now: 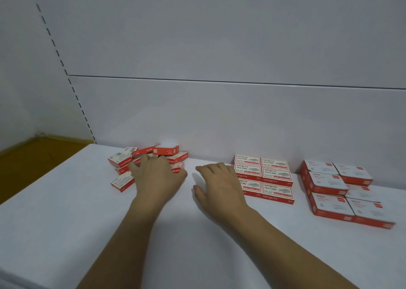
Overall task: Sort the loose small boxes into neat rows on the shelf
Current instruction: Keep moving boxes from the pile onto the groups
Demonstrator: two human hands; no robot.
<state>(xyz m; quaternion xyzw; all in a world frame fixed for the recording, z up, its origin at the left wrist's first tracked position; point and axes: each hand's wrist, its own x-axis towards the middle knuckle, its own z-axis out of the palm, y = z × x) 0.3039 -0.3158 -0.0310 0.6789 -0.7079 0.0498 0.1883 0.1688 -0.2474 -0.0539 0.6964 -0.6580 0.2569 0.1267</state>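
L hand [157, 175] fingers spread on jumbled red/white cardboard boxes [167, 151]; grip unclear. R hand [219, 185] splayed, relaxed, over smooth matte white shelf [66, 222], beside squared flat rows [263, 176].

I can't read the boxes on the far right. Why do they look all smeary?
Head view: the far-right boxes smear sideways, likely motion blur near the wide lens's edge; the middle boxes read sharply; soft light leaves faint shadows by the left hand and right hand.

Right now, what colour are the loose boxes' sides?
Red sides on the loose boxes, white faces; head view.
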